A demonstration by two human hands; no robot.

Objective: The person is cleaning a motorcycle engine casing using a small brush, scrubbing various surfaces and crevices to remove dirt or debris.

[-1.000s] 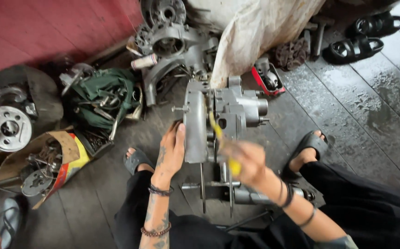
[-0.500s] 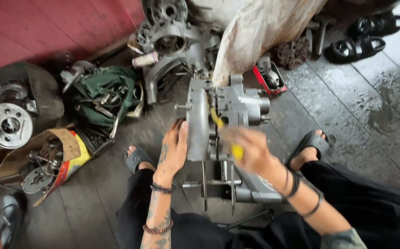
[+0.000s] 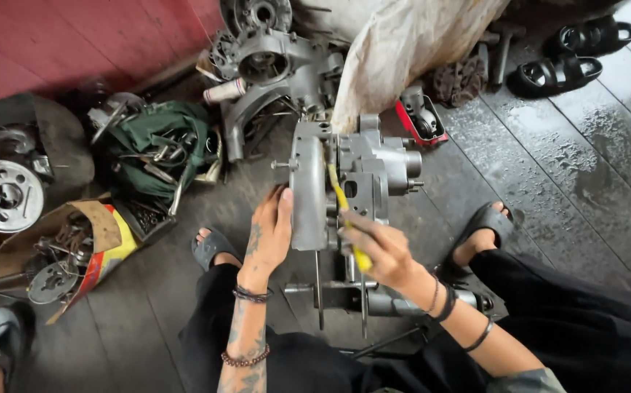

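A grey metal engine case (image 3: 355, 171) stands on its edge on the wooden floor between my feet, on a metal stand (image 3: 344, 295). My left hand (image 3: 270, 233) presses flat against the case's left cover. My right hand (image 3: 379, 249) grips a yellow-handled tool (image 3: 344, 207), its thin end reaching up into the seam at the middle of the case. Bracelets sit on both wrists.
More engine cases (image 3: 272, 58) lie at the back by a red wall. A green bag of tools (image 3: 159, 149), a cardboard box of parts (image 3: 61, 251), a wheel hub (image 3: 6, 193), a pale sack (image 3: 402, 51), a red part (image 3: 421, 120) and black sandals (image 3: 562, 54) lie around.
My right hand with the yellow tool has shifted slightly along the case seam. The left hand stays on the cover.
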